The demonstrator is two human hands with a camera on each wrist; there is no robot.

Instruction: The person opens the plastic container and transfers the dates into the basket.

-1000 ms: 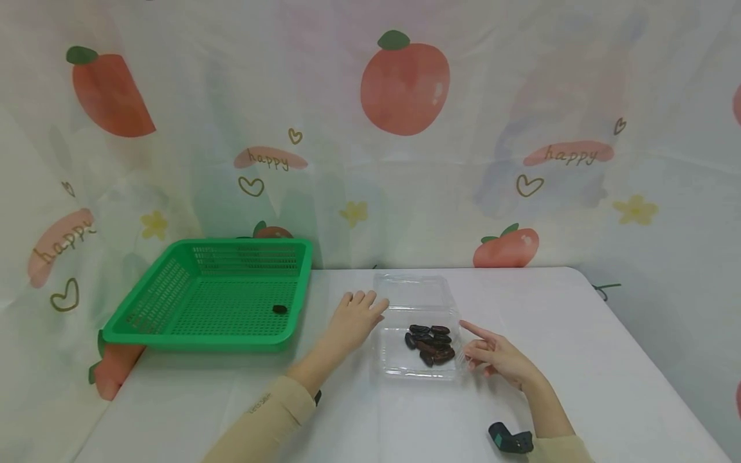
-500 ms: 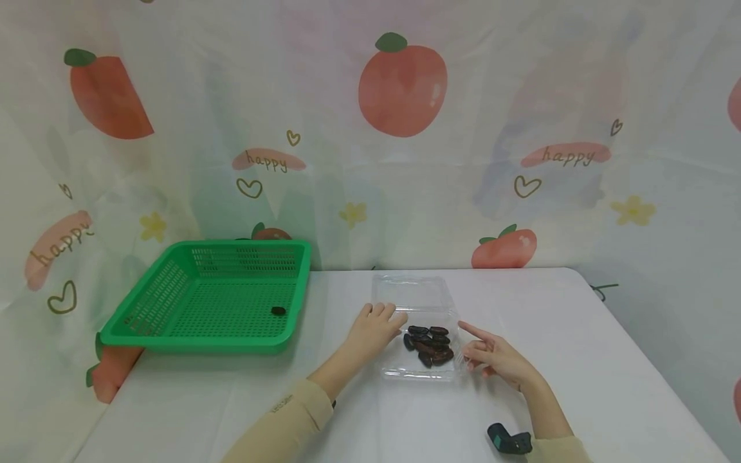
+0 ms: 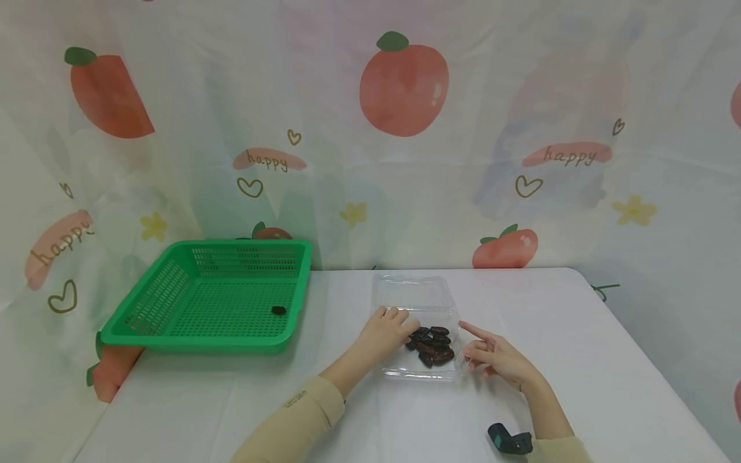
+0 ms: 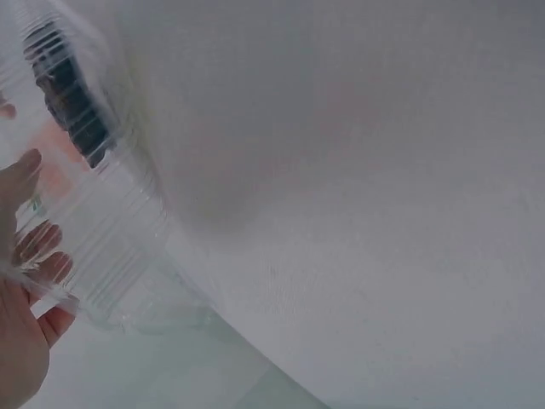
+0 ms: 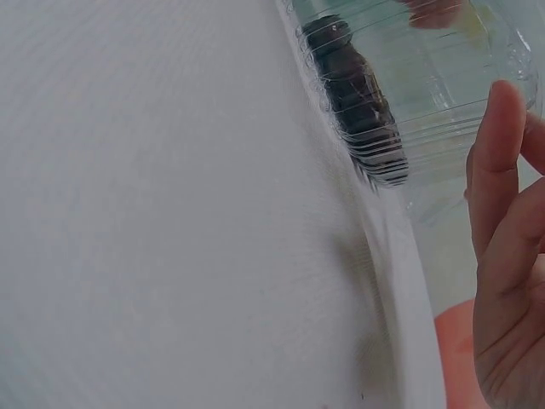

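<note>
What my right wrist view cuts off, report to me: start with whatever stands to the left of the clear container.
Observer: In the head view, a green basket stands there.
Operator: Check inside it.
Observer: One dark, oblong piece lies on its bottom, toward the right side.
Operator: Now give me the state of the container's lid.
Observer: The lid is open, folded back on the far side of the clear container.
</note>
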